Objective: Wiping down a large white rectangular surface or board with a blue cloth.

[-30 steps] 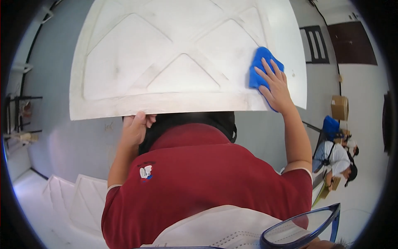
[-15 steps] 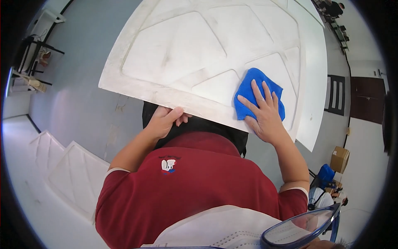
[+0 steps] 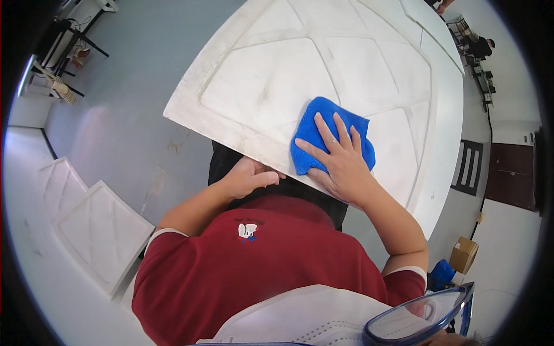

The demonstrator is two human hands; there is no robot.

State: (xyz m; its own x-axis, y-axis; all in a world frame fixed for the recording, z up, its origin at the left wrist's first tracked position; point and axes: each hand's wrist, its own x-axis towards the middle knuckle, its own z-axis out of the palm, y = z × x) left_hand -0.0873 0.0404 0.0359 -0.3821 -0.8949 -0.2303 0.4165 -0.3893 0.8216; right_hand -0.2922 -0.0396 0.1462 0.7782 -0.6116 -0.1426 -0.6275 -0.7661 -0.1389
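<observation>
A large white panel [image 3: 271,69] with raised ribs and grey smudges lies in front of me, its near edge close to my body. Spread on top of it, near the front edge, is a blue cloth [image 3: 314,115]. My right hand [image 3: 344,161] lies flat on this cloth with its fingers apart, pressing it against the panel. At the panel's near edge, left of the cloth, my left hand [image 3: 249,177] is closed, its fingertips partly hidden by the edge.
The panel rests on a white table [image 3: 447,138] that shows along its right side. Two similar white panels [image 3: 104,236] lean at the lower left. A cardboard box [image 3: 463,255] stands at the right, and a black table [image 3: 72,46] is at the far left.
My right hand has slid the cloth leftward over the panel, away from its right corner. My left thumb has come down off the panel's edge. The whole view has shifted slightly.
</observation>
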